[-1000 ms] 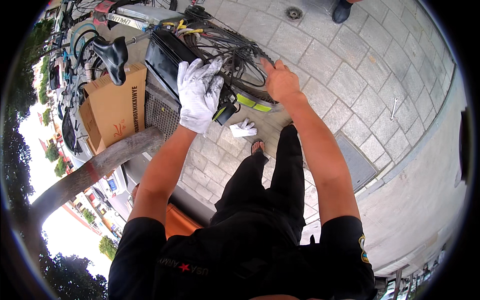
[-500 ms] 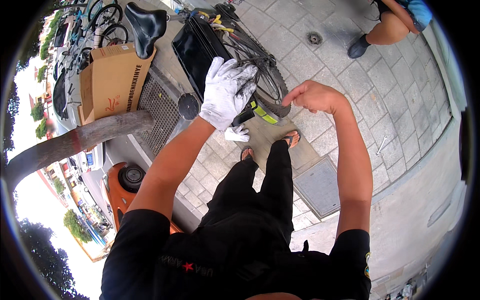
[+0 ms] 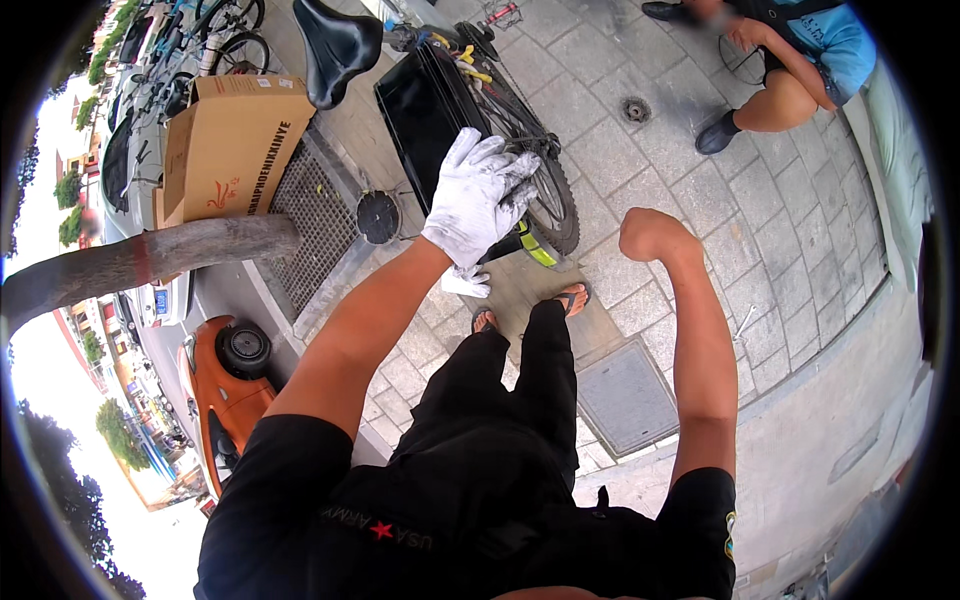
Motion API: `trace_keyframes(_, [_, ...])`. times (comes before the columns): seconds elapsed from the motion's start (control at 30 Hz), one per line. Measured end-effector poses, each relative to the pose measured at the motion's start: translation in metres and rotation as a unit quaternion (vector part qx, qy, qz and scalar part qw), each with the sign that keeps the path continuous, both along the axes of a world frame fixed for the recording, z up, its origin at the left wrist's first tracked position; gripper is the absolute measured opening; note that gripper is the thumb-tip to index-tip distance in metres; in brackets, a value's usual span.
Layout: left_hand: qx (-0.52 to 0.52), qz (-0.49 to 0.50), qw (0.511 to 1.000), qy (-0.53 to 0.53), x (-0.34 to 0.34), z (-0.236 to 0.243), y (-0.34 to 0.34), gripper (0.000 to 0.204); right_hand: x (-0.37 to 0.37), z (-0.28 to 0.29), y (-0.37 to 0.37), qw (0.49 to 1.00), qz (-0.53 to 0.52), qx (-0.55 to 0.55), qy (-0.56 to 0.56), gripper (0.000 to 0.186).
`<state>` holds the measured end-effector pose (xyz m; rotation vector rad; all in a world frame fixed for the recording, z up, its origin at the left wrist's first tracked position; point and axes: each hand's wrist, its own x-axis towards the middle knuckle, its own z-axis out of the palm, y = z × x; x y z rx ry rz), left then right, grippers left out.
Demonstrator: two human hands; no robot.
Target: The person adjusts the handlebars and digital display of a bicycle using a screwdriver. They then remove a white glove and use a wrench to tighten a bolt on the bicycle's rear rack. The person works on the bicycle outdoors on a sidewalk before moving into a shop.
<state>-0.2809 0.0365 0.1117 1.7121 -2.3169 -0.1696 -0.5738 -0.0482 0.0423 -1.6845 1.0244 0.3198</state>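
Bicycle wheel (image 3: 545, 190) is seen upright on the paved ground, far centre, beside a black box (image 3: 425, 105) on the bike. Left hand (image 3: 478, 195), in a white glove, is laid on the tyre, fingers spread. Right hand (image 3: 650, 232) is bent away, near the wheel's right; grip cannot be told. A second white glove (image 3: 467, 284) is lying below. Cardboard box (image 3: 225, 150) and black saddle (image 3: 335, 45) are seen far left.

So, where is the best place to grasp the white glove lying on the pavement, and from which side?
Probably the upper edge of the white glove, pinched from above. It lies flat and crumpled on the paving beside the bicycle wheel, just beneath the gloved left hand, so the left hand is the nearer; the wheel blocks the far side.
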Motion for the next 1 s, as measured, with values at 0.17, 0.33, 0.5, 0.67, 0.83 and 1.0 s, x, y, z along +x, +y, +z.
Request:
trace_keyframes(0.17, [0.02, 0.005, 1.0, -0.007, 0.0, 0.007, 0.001, 0.037, 0.007, -0.007, 0.016, 0.996, -0.084, 0.017, 0.004, 0.027])
trace_keyframes(0.33, [0.0, -0.004, 1.0, 0.025, 0.002, 0.015, -0.002, 0.037, 0.026, -0.008, 0.095, 0.976, 0.088, -0.058, 0.191, 0.037])
trace_keyframes(0.5, [-0.024, 0.013, 0.999, 0.027, 0.003, 0.015, 0.004, 0.037, 0.046, -0.047, 0.243, 0.995, -0.007, 0.082, 0.062, 0.031])
trace_keyframes(0.67, [-0.027, 0.012, 0.999, 0.036, 0.005, 0.017, 0.004, 0.037, 0.061, -0.051, 0.274, 0.982, 0.102, 0.15, 0.046, 0.034])
trace_keyframes(0.83, [-0.027, 0.015, 0.999, 0.019, 0.007, 0.014, 0.006, 0.036, 0.036, -0.066, 0.225, 0.997, -0.037, 0.024, 0.067, 0.033])
trace_keyframes(1.0, [-0.048, 0.008, 0.998, 0.045, 0.013, 0.019, 0.011, 0.034, -0.001, -0.064, 0.193, 0.974, -0.213, -0.032, 0.07, 0.032])
